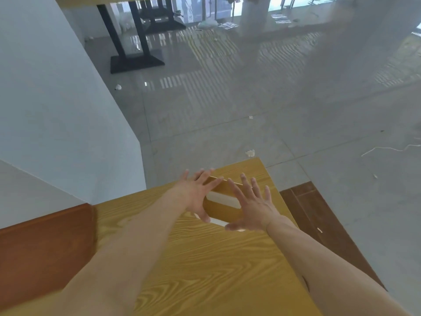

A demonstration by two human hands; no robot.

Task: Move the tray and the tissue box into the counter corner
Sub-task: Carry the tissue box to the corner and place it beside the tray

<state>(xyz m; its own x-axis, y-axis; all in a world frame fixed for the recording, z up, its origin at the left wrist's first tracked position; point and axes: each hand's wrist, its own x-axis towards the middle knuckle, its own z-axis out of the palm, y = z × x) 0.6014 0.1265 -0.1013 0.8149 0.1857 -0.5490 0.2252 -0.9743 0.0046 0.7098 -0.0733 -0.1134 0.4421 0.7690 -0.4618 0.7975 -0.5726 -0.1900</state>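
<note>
Readable text: I find none in this view.
Box (224,202): wood-grain faces with a white opening, no label or brand I can read.
Counter (205,258): grain pattern only.
Floor litter (227,25): printed scraps, too blurred for me to read.

We see the counter (205,258) filling the lower centre of the frame, far corner at centre. The box (224,207) sits on it near that far corner. Our left hand (196,192) is at the box's left side, right hand (252,205) at its right side; both spread, box between them. Forearms run in from lower left and lower right. Wall (57,99) takes the left of the frame, left of the counter. Floor (250,99) lies beyond and right of the counter. Table legs (134,42) stand on it, top left of centre. A cord (387,148) lies at the right edge.
</note>
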